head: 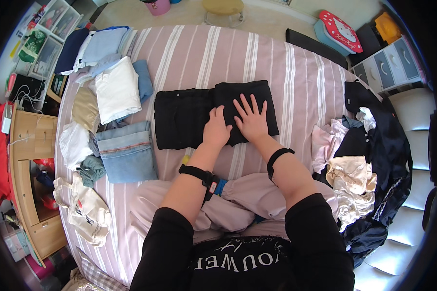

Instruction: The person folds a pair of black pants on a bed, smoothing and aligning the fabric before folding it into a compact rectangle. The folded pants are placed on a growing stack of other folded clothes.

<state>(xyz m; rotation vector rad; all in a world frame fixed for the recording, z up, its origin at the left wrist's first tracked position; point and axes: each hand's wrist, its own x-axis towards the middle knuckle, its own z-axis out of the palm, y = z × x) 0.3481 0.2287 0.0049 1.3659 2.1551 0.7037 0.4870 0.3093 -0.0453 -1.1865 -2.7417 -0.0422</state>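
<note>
A pair of folded black trousers lies flat on the striped bedspread before me. Its right part is folded over into a thicker layer. My right hand rests palm down on that layer, fingers spread. Along the inner edge of the layer, near the middle of the garment, is my left hand, its fingers bent and touching the cloth. Whether those fingers pinch the fabric is hidden under the hand. To the left, close to the black garment, lie folded light-blue jeans.
Folded clothes, including a white garment and a light-blue one, are stacked on the left. A canvas tote bag lies nearer me. Loose clothes are heaped on the right beside the padded headboard. A wooden desk borders the left side.
</note>
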